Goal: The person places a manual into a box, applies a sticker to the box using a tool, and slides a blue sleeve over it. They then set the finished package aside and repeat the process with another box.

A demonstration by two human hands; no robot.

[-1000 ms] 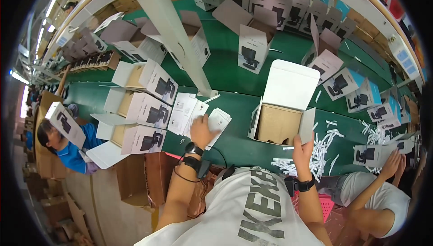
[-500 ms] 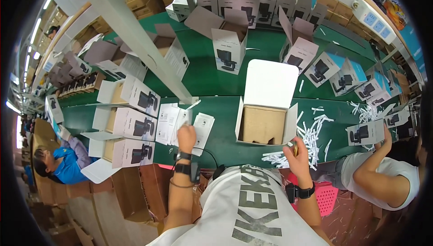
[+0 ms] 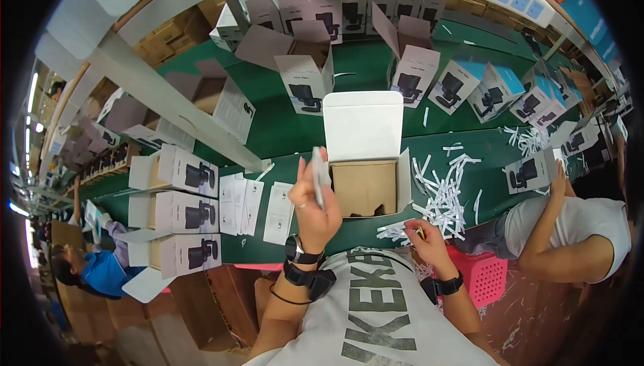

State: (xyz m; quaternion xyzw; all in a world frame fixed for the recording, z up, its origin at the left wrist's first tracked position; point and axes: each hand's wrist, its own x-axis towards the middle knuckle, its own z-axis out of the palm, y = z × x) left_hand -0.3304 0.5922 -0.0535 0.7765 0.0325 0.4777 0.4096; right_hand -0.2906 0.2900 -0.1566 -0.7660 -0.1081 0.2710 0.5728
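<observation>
My left hand point(image 3: 314, 208) is raised at the left side of an open white box point(image 3: 404, 178), pinching a thin white leaflet point(image 3: 321, 177) seen nearly edge-on. Inside that box sits a brown cardboard insert point(image 3: 365, 185), and its white lid flap point(image 3: 363, 125) stands up at the back. Past the box's near right corner, my right hand point(image 3: 429, 242) is closed around a small yellowish thing point(image 3: 420, 232) whose kind I cannot make out. Two groups of printed leaflets lie left of the box: a fanned pile point(image 3: 239, 205) and a smaller stack point(image 3: 278, 213).
Open printed boxes point(image 3: 191, 212) stand in a column at left, and more boxes point(image 3: 308, 84) line the back. White paper strips point(image 3: 446, 195) lie heaped on the green table at right. A slanted post point(image 3: 181, 111) rises at left. Co-workers point(image 3: 570, 232) sit on both sides.
My left hand has moved right from the leaflet stacks to the open box, now with a leaflet held up. My right hand has shifted slightly left and down. The whole view has turned.
</observation>
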